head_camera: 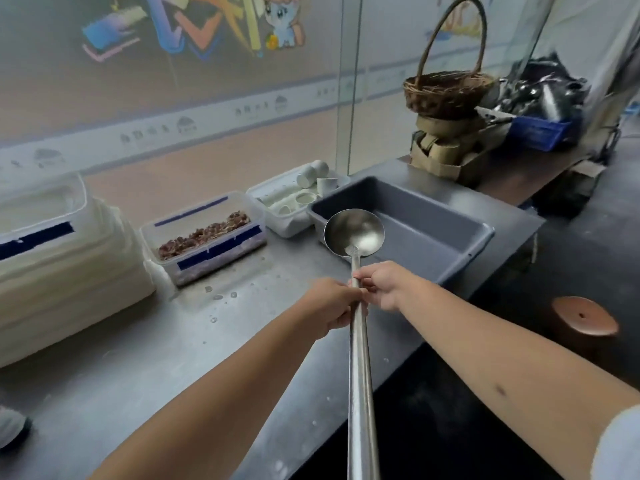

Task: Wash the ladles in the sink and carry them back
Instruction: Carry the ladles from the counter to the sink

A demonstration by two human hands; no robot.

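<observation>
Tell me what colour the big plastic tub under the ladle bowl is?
Grey. The rectangular plastic tub shows best in the head view.

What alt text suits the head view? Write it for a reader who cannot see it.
Both hands, left and right, grip the long handle of a steel ladle, its bowl over the near left corner of a grey plastic tub on a wet metal counter. A lidless container of brown food sits further left.

- A food-prep kitchen: steel tabletop (138,358) with a lidded food tub (204,237) at ten o'clock.
- Grey wash tub (433,237) at twelve, wicker basket (446,91) at one.
</observation>
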